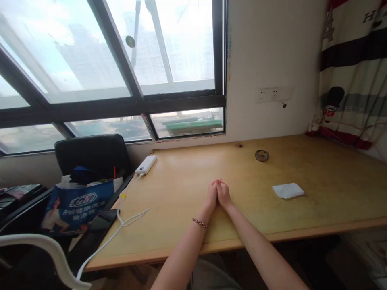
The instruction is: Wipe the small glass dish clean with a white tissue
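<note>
My left hand (212,192) and my right hand (223,192) are clasped together on the wooden table (181,181), near its middle. Their fingers are folded against each other, and both forearms cross the front edge. A braided bracelet (200,223) circles my left wrist. Whether anything small lies between the palms is hidden. To the right of my hands lies a flat white tissue packet (288,191). Farther back stands a small dark patterned dish (261,156).
A white power bank (146,165) with a white cable (133,219) lies at the table's left edge. Beyond that edge, a blue bag (81,205) rests on a black chair (92,157). A white curved bar (51,249) crosses the lower left corner.
</note>
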`<state>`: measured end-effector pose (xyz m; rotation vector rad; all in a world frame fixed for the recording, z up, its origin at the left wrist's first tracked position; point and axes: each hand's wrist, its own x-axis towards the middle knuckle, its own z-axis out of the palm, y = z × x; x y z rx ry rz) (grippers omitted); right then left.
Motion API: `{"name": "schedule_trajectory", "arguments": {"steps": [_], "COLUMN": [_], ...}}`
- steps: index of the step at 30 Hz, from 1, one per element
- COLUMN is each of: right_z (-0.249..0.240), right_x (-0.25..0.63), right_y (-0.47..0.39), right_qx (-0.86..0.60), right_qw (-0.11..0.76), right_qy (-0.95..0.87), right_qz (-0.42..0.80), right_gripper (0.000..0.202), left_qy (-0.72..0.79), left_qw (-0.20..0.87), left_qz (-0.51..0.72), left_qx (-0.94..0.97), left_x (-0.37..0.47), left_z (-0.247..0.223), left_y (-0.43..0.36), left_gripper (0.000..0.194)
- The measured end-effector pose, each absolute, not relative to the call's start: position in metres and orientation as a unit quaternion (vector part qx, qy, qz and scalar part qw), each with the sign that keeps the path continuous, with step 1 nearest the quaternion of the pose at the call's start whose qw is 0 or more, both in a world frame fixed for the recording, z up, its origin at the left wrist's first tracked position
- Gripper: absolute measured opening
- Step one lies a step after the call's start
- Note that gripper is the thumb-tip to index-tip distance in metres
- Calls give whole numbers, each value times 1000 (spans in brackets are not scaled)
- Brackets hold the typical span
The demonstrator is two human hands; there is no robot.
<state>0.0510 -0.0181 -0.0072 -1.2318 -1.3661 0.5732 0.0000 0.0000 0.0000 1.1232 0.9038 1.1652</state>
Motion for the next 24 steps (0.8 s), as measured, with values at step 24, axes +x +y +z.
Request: {"name": "schedule_trajectory", "arguments": {"steps": [24], "right_z": [-7], "right_x": [124], "right_y": [-32], "right_qx": [-686], "right_qw": [401], "right_qy": [-605], "right_qz": [56], "right_gripper": [38], "left_qy": [480], "left_qw": [397], "left_qz": [523], "left_qx": [582], "left_x": [-11], "left_z": [-6], "left_y": [6], "left_gripper": [34]}}
